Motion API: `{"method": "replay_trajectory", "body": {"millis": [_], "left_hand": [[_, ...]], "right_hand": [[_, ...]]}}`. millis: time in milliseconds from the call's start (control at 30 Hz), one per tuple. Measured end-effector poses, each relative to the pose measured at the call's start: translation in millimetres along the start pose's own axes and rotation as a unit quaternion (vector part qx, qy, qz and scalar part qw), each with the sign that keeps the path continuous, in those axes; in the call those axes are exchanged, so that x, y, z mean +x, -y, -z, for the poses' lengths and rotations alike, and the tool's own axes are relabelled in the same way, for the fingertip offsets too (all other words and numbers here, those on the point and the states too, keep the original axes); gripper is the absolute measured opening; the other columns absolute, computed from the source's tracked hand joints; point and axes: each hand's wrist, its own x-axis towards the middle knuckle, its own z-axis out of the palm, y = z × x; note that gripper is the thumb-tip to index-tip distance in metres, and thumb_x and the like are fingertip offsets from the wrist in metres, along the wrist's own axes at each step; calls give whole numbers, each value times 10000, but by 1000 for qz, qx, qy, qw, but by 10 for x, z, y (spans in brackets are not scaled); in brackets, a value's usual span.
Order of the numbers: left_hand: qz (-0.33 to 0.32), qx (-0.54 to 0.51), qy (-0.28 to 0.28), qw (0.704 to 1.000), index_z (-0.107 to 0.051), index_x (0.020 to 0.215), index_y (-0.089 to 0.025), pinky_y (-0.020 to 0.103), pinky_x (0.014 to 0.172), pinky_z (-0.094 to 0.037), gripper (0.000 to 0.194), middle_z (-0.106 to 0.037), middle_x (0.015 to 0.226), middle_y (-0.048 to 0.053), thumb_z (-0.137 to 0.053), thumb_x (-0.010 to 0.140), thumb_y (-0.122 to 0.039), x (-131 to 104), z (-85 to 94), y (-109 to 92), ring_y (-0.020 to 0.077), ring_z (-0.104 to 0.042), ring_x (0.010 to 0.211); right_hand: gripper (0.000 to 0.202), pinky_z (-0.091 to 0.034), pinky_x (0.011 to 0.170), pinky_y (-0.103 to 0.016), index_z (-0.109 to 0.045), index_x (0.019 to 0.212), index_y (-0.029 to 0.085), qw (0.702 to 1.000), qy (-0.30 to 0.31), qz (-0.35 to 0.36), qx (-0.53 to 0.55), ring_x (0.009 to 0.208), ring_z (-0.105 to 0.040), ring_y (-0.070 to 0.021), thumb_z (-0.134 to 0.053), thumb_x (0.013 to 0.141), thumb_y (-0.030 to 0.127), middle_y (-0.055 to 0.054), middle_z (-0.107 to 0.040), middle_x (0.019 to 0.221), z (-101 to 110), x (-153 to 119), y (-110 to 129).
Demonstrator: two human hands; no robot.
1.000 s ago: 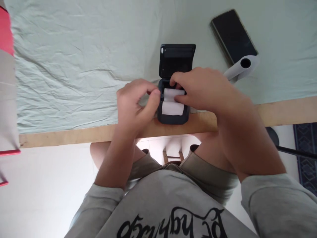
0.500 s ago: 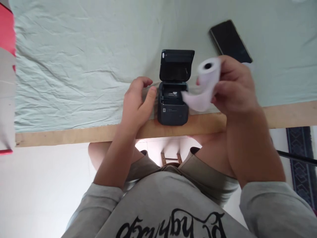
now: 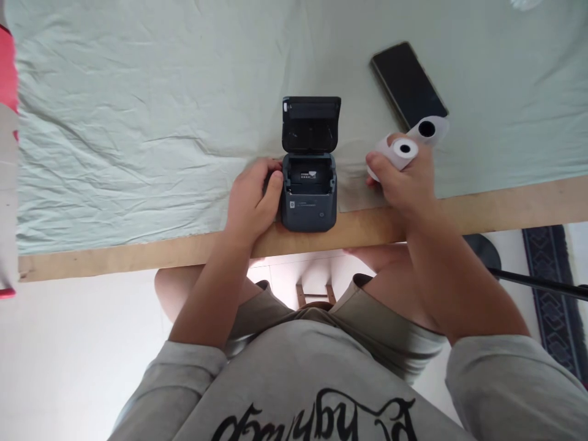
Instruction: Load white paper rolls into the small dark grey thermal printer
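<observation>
A small dark printer (image 3: 309, 211) stands at the table's front edge, its lid (image 3: 311, 125) raised and its paper bay showing bare inside. My left hand (image 3: 255, 199) rests against the printer's left side, thumb and fingers touching the casing. Right of the printer, my right hand (image 3: 408, 177) is closed around a white paper roll (image 3: 404, 150) with a dark core hole. Another white roll (image 3: 427, 127) with a wider dark core lies just beyond that hand, beside the near end of a black phone (image 3: 408, 82).
A pale green cloth (image 3: 160, 110) covers the table, with a wooden front edge (image 3: 114, 257). A red and white object (image 3: 8, 79) stands at the far left. Something clear (image 3: 526, 3) shows at the top right.
My right hand has lowered toward the table with the roll, whose loose strip no longer hangs by the printer. My left hand now touches the printer. The whole view has shifted slightly.
</observation>
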Motion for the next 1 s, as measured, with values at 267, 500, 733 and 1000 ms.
{"method": "replay_trajectory", "body": {"millis": [267, 500, 733, 1000], "left_hand": [[-3, 6, 0, 1000, -641, 1037, -276, 388, 949, -534, 232, -769, 1100, 44, -435, 1035, -384, 9, -3, -3, 241, -704, 1057], [-4, 8, 3, 1000, -648, 1028, -269, 387, 960, -543, 245, -769, 1093, 49, -437, 1038, -393, 3, -7, 10, 239, -706, 1064], [-1, 5, 2, 1000, -657, 1044, -287, 396, 1009, -542, 288, -768, 1126, 41, -427, 1053, -459, -8, -4, 42, 238, -706, 1128], [1, 5, 3, 1000, -648, 1020, -294, 390, 994, -541, 256, -766, 1088, 41, -437, 1048, -437, 0, 2, 20, 237, -712, 1111]], "right_hand": [[349, -523, 860, -501, -554, 870, 308, 983, -1, 76, -164, 859, -631, -275, -732, 812, 602, -37, -675, 874, 39, 18, 265], [319, -528, 864, -497, -565, 1094, 342, 970, 87, 54, -221, 926, -664, -296, -718, 831, 439, -50, -711, 1014, -29, 13, 153], [343, -524, 889, -516, -581, 1124, 319, 962, 30, 153, -223, 1018, -645, -317, -701, 805, 362, -92, -659, 1142, 180, -21, 339], [428, -454, 990, -551, -600, 1157, 340, 958, -24, 142, -249, 1267, -566, -384, -716, 774, 189, -134, -611, 1303, 671, 269, 118]]}}
